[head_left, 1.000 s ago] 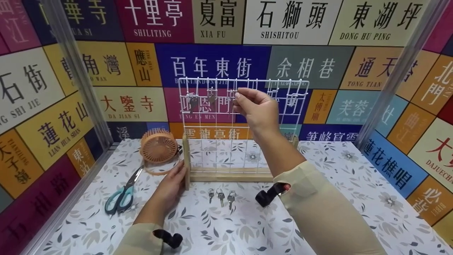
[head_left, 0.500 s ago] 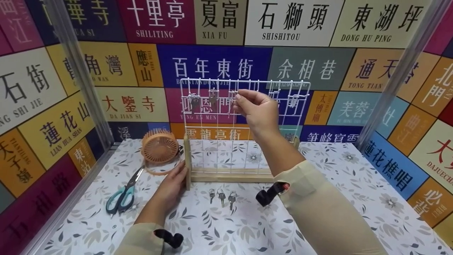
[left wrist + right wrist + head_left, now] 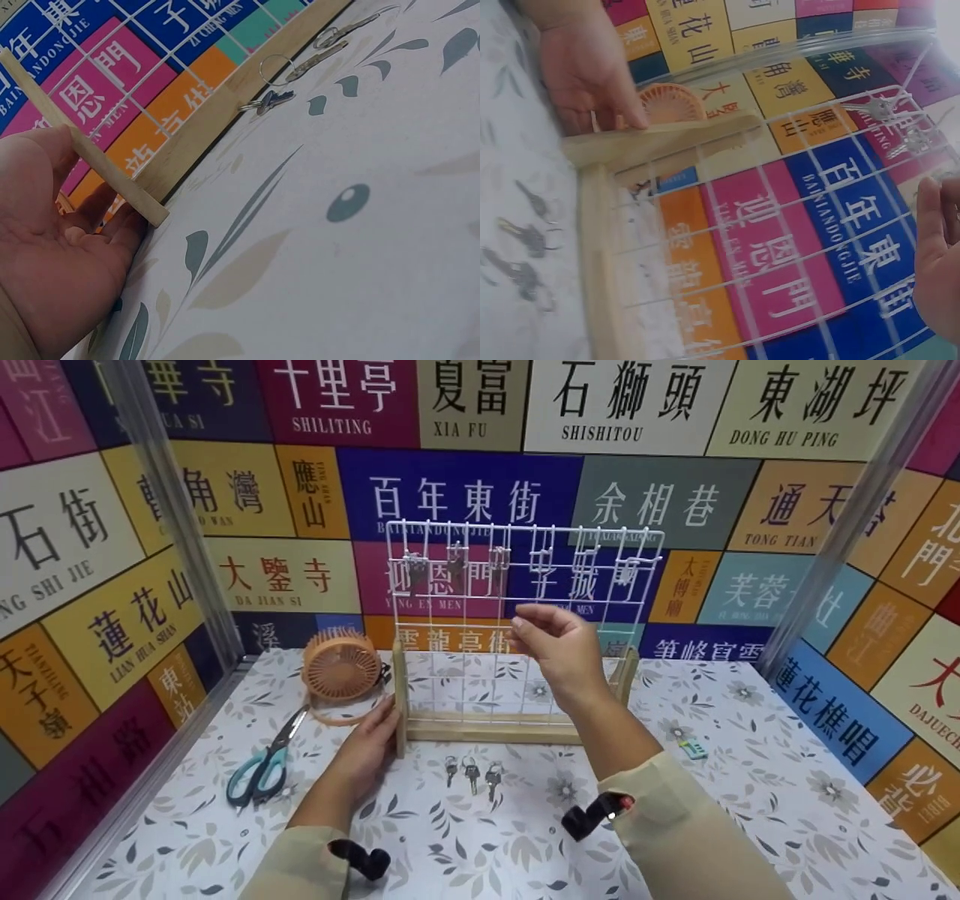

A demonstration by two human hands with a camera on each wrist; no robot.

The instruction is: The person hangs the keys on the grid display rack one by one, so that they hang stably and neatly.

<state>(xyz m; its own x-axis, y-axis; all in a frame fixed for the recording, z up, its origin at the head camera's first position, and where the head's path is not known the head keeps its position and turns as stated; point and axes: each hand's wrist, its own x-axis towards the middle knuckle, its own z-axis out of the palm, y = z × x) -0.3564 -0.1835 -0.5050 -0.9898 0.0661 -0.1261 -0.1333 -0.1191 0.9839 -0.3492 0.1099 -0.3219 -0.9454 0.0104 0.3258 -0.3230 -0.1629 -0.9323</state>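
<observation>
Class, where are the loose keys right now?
In the head view, the loose keys lie on the table, in front of the rack's wooden base, right of the left hand.

Your left hand point(image 3: 589, 67) holds the wooden upright point(image 3: 667, 139) of the white wire grid point(image 3: 791, 118), an orange fan point(image 3: 671, 103) behind; three loose keys point(image 3: 526, 238) lie on the table point(image 3: 521, 142); your right hand point(image 3: 939, 259) is near the hanging keys point(image 3: 887, 108)

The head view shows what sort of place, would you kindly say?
Probably a recording booth: sign-printed walls stand behind and beside the patterned tabletop, with black wrist cameras in view.
</observation>
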